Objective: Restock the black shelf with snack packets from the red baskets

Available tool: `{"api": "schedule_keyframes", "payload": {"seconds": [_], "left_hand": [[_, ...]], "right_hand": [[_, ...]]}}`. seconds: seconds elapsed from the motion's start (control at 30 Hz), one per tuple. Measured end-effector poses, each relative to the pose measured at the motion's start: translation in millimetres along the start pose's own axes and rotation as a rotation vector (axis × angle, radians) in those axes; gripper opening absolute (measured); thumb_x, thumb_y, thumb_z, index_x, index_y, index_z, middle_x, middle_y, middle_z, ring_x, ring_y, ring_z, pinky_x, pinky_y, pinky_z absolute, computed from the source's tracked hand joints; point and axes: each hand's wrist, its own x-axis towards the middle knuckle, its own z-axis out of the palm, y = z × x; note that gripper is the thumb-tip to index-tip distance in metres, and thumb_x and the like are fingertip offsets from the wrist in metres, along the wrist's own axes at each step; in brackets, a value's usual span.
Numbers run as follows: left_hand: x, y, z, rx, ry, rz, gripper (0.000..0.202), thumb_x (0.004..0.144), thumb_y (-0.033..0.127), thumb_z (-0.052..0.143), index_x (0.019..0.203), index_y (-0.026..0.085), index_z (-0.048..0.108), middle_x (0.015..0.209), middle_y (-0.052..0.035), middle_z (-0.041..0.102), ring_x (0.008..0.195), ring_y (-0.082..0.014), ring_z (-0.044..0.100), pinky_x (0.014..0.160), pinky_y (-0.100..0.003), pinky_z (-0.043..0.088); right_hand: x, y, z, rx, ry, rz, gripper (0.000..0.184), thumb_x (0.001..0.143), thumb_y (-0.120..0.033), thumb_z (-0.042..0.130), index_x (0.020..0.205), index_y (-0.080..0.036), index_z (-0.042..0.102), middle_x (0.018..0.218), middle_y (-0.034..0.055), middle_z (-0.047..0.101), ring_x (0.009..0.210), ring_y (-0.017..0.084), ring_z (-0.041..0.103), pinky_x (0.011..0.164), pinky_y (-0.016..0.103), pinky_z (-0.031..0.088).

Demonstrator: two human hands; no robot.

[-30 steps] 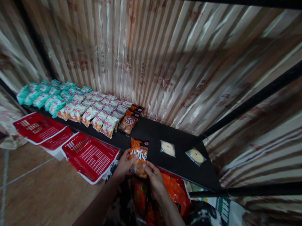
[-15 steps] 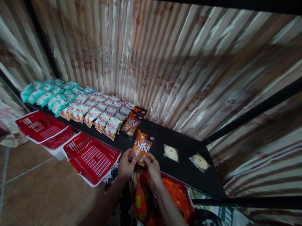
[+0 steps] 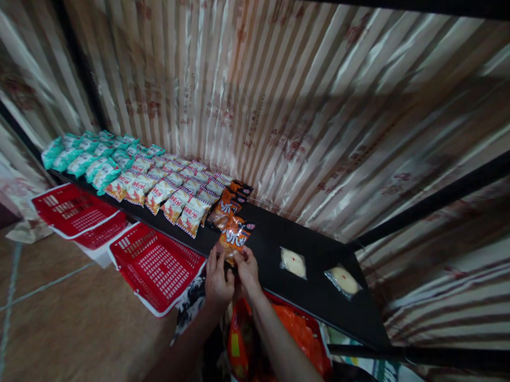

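Note:
An orange and black snack bag is at the front edge of the black shelf, just in front of similar orange bags. My left hand is at its lower left corner, fingers along the side. At the lower right corner, my right hand pinches the bag between thumb and fingers. To the left of these lie rows of white and orange snack bags. Whether the held bag rests fully on the shelf is hard to tell.
Teal bags fill the left end of the black shelf. Two clear-wrapped round pale cakes, a nearer one and another, lie to the right. Red baskets stand below; a basket of orange packages is under my arms.
Both hands have lowered the orange bag toward the shelf, beside the other orange bags. It now lies flatter, and my left fingers have straightened along its side. The view has shifted slightly.

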Motion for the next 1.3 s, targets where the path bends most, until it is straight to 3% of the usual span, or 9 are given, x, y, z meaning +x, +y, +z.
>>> {"api": "schedule_keyframes", "payload": {"seconds": [0.17,0.33,0.73,0.93,1.3], "left_hand": [[9,-4,2.6,0.131,-0.02,0.06,0.054,0.074,0.01,0.043,0.128,0.01,0.046,0.144,-0.013,0.031,0.135,-0.0257,0.023,0.11,-0.043,0.025],[23,-2,2.7,0.206,-0.004,0.005,0.055,0.074,0.008,0.041,0.129,0.011,0.045,0.145,-0.0113,0.031,0.135,-0.0235,0.024,0.11,-0.041,0.026],[50,-5,10.1,0.103,0.077,-0.046,0.059,0.07,0.001,0.04,0.128,0.013,0.045,0.145,-0.0098,0.031,0.136,-0.0198,0.021,0.112,-0.037,0.024],[58,-7,12.5,0.064,0.138,-0.049,0.062,0.069,0.002,0.043,0.131,0.012,0.04,0.144,-0.0113,0.033,0.135,-0.0206,0.023,0.112,-0.038,0.024],[69,-13,17.1,0.071,0.179,-0.075,0.066,0.068,-0.001,0.04,0.131,0.018,0.042,0.143,-0.0069,0.034,0.134,-0.0197,0.026,0.111,-0.039,0.024]], "right_hand": [[12,4,10,-0.05,0.024,-0.029,0.036,0.061,-0.033,0.063,0.093,-0.018,0.055,0.089,0.0042,0.068,0.082,0.017,0.064,0.078,0.029,0.049],[28,10,19,-0.079,0.024,-0.043,0.037,0.06,-0.033,0.062,0.093,-0.018,0.054,0.09,0.0037,0.066,0.082,0.017,0.063,0.078,0.029,0.049],[52,13,34,-0.238,-0.019,-0.168,0.038,0.068,-0.034,0.057,0.102,-0.017,0.053,0.093,0.0054,0.066,0.085,0.017,0.062,0.079,0.029,0.048],[63,16,38,-0.312,0.025,-0.187,0.039,0.066,-0.032,0.059,0.102,-0.018,0.055,0.094,0.0058,0.064,0.084,0.018,0.061,0.08,0.031,0.048],[75,23,41,-0.324,-0.039,-0.206,0.039,0.069,-0.035,0.058,0.105,-0.019,0.055,0.093,0.0052,0.065,0.085,0.018,0.062,0.079,0.031,0.049]]}}
